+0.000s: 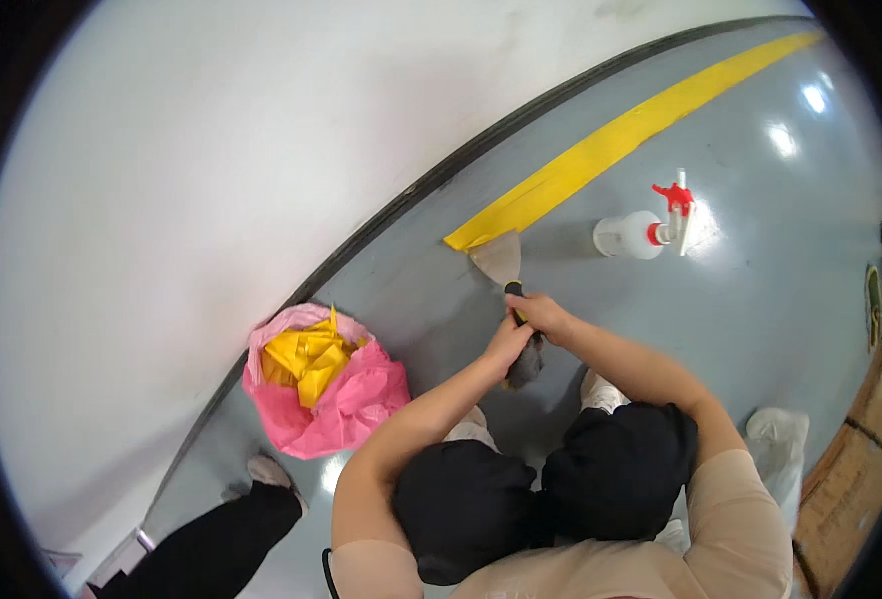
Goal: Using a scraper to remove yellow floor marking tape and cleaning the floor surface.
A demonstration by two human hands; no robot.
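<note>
Both my hands are closed around the black handle of a wide scraper [498, 258]. My right hand [546, 315] holds the handle nearer the blade, and my left hand [508, 342] is just below it. The blade's edge touches the near end of a yellow tape strip [600, 148] on the grey floor. That end of the tape looks slightly wrinkled. Below my hands is a dark grey, soft-looking thing [526, 367]; whether I hold it or it lies on the floor, I cannot tell.
A spray bottle [628, 236] with a red trigger stands right of the tape. At left, a pink plastic bag [366, 394] holds crumpled yellow tape [311, 361]. Another person's black-trousered leg [223, 534] is at lower left. A white wall [211, 150] borders the floor; cardboard [850, 489] lies at right.
</note>
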